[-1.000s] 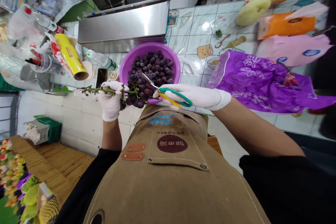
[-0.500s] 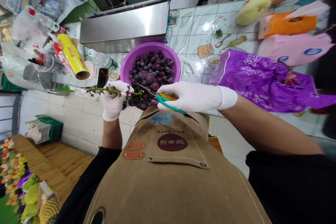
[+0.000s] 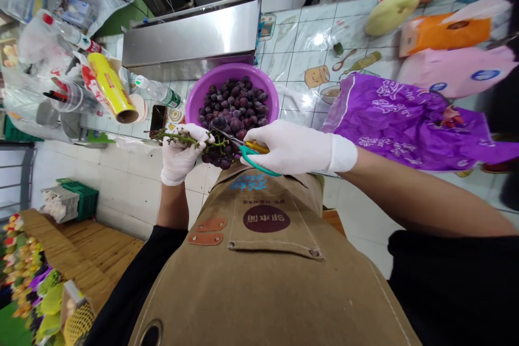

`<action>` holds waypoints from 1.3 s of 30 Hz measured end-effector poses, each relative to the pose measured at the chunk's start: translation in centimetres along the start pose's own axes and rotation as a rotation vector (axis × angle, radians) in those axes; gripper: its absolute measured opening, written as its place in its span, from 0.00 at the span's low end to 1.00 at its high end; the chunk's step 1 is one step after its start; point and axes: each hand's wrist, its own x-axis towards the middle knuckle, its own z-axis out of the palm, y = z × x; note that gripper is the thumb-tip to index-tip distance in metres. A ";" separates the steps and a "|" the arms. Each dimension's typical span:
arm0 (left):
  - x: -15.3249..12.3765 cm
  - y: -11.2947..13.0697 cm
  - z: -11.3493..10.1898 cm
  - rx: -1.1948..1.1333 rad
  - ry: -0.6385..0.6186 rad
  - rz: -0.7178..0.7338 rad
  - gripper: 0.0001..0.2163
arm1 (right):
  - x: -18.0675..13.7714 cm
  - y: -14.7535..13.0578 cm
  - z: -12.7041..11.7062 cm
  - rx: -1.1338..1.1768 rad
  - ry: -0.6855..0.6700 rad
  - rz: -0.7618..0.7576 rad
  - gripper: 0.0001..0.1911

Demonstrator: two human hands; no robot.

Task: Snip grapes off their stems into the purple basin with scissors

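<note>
Okay, so our gloved left grip (image 3: 181, 159) is clamped around a grape stem (image 3: 220, 143), with the bare, twiggy part lying across the fingers and poking out past the left side. The greener end sticks out on the right, and a small bunch of hanging grapes (image 3: 221, 160) dangles there, just beyond our fingertips, by the near rim of the purple bowl (image 3: 193, 100). Our right grip (image 3: 290, 146) is wrapped around the scissors (image 3: 245, 152), teal and yellow handles, blades pointing left at that green end. Honestly, we can't tell if they touch it. More dark grapes (image 3: 234, 101) sit piled in the bowl on the tiled desk (image 3: 300, 67).
</note>
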 end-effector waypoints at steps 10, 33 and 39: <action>0.2 -0.4 -0.2 0.006 0.020 -0.078 0.20 | 0.6 1.0 1.4 0.031 0.115 0.048 0.12; -0.1 -0.9 -1.7 0.193 0.254 0.122 0.29 | -1.8 3.8 4.2 1.143 -0.292 -0.123 0.36; 0.2 -0.6 -1.1 0.154 0.317 0.120 0.27 | -1.8 3.9 4.5 1.026 -0.251 -0.216 0.33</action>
